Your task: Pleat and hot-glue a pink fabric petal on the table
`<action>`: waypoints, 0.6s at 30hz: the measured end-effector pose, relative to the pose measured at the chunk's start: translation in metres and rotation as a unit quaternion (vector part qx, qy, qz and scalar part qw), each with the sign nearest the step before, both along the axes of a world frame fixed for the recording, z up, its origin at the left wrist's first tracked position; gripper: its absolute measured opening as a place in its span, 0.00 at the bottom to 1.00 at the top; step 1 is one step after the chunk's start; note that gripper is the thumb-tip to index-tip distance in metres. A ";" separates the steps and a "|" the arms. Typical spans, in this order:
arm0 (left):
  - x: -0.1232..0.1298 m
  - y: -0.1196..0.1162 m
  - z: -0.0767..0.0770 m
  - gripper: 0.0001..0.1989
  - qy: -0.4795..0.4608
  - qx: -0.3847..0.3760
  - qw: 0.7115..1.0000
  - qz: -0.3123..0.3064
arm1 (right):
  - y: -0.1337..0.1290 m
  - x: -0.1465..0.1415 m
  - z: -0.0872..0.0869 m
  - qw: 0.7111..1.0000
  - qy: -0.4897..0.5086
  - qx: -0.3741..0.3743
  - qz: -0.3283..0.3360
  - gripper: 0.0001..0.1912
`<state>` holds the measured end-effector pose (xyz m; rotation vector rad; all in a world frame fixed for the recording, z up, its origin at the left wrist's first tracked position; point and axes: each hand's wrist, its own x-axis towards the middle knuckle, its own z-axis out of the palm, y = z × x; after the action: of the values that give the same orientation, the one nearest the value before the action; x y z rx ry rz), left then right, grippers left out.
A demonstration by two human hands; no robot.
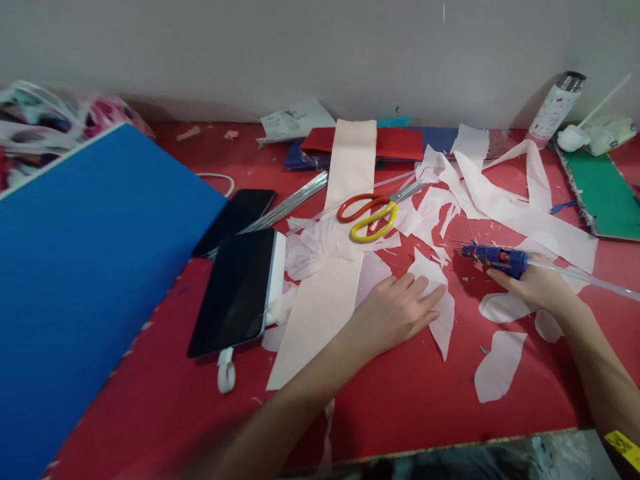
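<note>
In the head view my right hand [545, 283] grips a blue hot glue gun [500, 259] with a clear glue stick [600, 281] out of its back; its nozzle points left. My left hand [393, 310] lies over a pale pink petal-shaped piece [440, 313], fingers stretched out and apart, touching it. Below the glue gun lie more cut pieces, among them a loose petal piece [500, 367]. Scissors [375, 212] with one orange and one yellow handle rest on a long pale pink strip [320, 320].
A tablet [233, 293] and a phone [240, 213] lie left of the strip, near a large blue board [100, 267]. Pale scraps [530, 220] spread at the back right. A bottle [557, 110] stands by a green board [605, 190]. The red table [400, 413] ends at its front edge.
</note>
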<state>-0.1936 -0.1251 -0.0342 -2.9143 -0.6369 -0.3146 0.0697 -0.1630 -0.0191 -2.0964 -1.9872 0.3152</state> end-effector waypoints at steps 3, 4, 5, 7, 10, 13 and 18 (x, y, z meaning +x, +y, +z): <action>0.000 0.000 0.000 0.17 -0.002 -0.004 1.000 -0.001 | 0.000 0.001 -0.001 1.000 0.003 0.002 0.003 0.19; 0.000 0.000 0.000 0.16 -0.009 -0.001 1.000 -0.004 | 0.000 0.001 -0.001 1.000 0.003 0.002 0.003 0.19; 0.000 0.000 0.000 0.15 -0.018 0.007 1.000 -0.008 | 0.000 0.001 -0.001 1.000 0.003 0.001 0.003 0.19; 0.000 -0.001 0.001 0.11 -0.037 0.027 0.999 -0.019 | 0.000 0.001 -0.001 1.000 0.001 0.003 0.000 0.19; 0.001 -0.003 0.001 0.06 -0.055 0.053 0.997 -0.034 | 0.000 0.000 -0.001 1.000 0.000 0.012 0.002 0.19; 0.002 -0.004 0.002 0.05 -0.053 0.056 0.997 -0.032 | 0.000 0.000 -0.001 1.000 0.000 0.014 0.002 0.19; 0.002 -0.003 0.003 0.06 -0.050 0.037 0.998 -0.027 | 0.000 0.000 -0.001 1.000 0.002 0.004 -0.006 0.19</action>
<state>-0.1916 -0.1286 -0.0312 -2.8642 -0.5480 -0.4813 0.0699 -0.1625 -0.0200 -2.1003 -1.9708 0.3086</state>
